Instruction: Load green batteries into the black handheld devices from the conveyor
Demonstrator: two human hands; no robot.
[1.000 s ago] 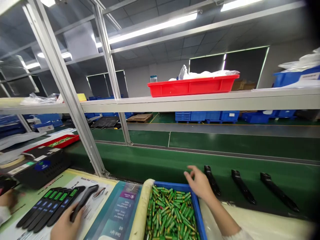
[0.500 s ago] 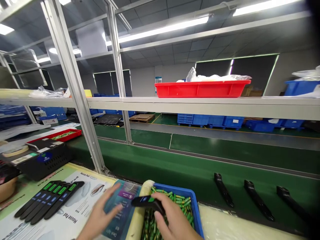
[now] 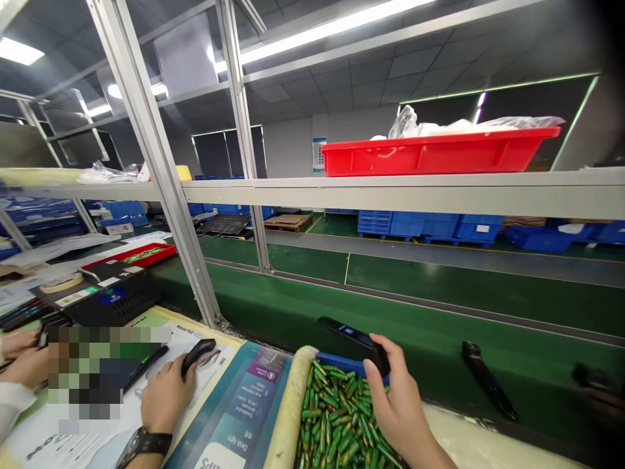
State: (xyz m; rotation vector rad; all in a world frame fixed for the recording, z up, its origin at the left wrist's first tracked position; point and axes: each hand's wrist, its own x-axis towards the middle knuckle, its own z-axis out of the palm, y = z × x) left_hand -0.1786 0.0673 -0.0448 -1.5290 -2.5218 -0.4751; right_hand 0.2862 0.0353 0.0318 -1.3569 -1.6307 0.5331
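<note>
My right hand (image 3: 398,404) grips a slim black handheld device (image 3: 349,335) with a small lit display, holding it over the far rim of a blue bin (image 3: 336,360). Many small green-and-gold cylinders (image 3: 336,413) fill that bin. On the left, my left hand (image 3: 168,394), with a black watch on its wrist, is closed around another black handheld device (image 3: 199,352), whose curved end sticks out past the fingers. Beneath it lies a printed white sheet (image 3: 222,348). More devices beside this hand are hidden by a pixelated patch.
A co-worker's hands (image 3: 29,355) are at the far left. Another black device (image 3: 488,381) lies on the green conveyor belt (image 3: 420,352); a dark blurred shape is at the right edge. A metal post (image 3: 166,176) and a shelf (image 3: 293,193) with a red tray (image 3: 424,156) stand ahead.
My right hand has carried its device from over the cylinders up toward the belt. My left hand, open before, has moved left and closed on a device. Devices on the belt appear farther right.
</note>
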